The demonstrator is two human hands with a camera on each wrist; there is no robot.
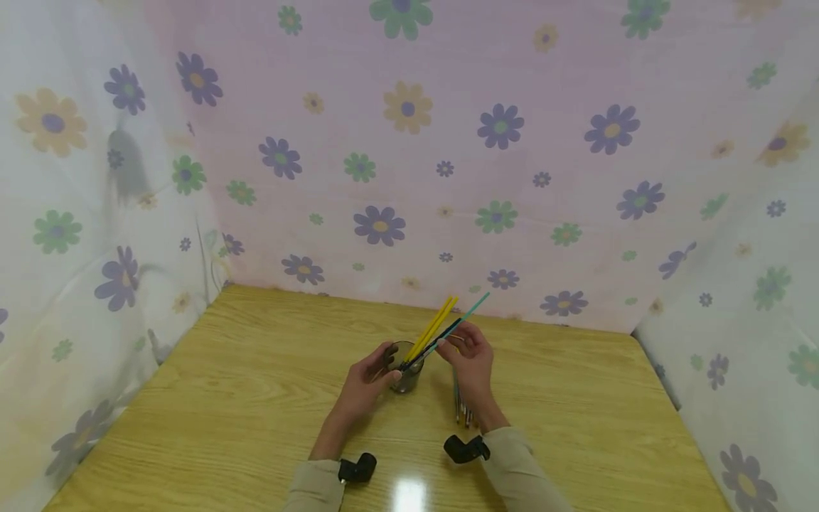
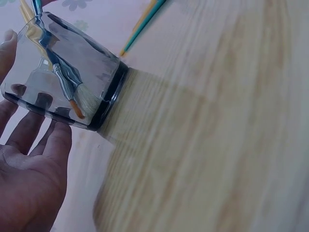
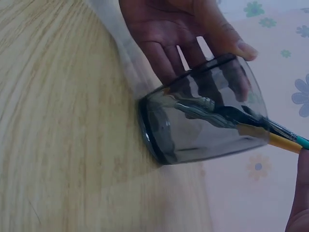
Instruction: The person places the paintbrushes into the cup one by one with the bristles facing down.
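My left hand (image 1: 361,387) grips a smoky see-through glass (image 1: 407,382) round its side, and the glass rests on the table. Inside it stand several paintbrushes, bristles down; two yellow handles (image 1: 435,323) lean out to the right, beside dark ones. A pale brush tip (image 2: 88,100) shows through the wall in the left wrist view. With thumb and fingers, my right hand (image 1: 472,359) pinches a teal paintbrush (image 1: 475,306) slanting over the rim. The right wrist view has its metal collar (image 3: 285,130) at the mouth of the glass; its bristle end cannot be made out clearly.
More paintbrushes (image 1: 464,411) lie on the wooden table (image 1: 269,370) just beneath my right wrist. Flower-printed cloth (image 1: 409,171) hangs behind the table and along both sides. A black wrist mount (image 1: 466,449) sits on each forearm.
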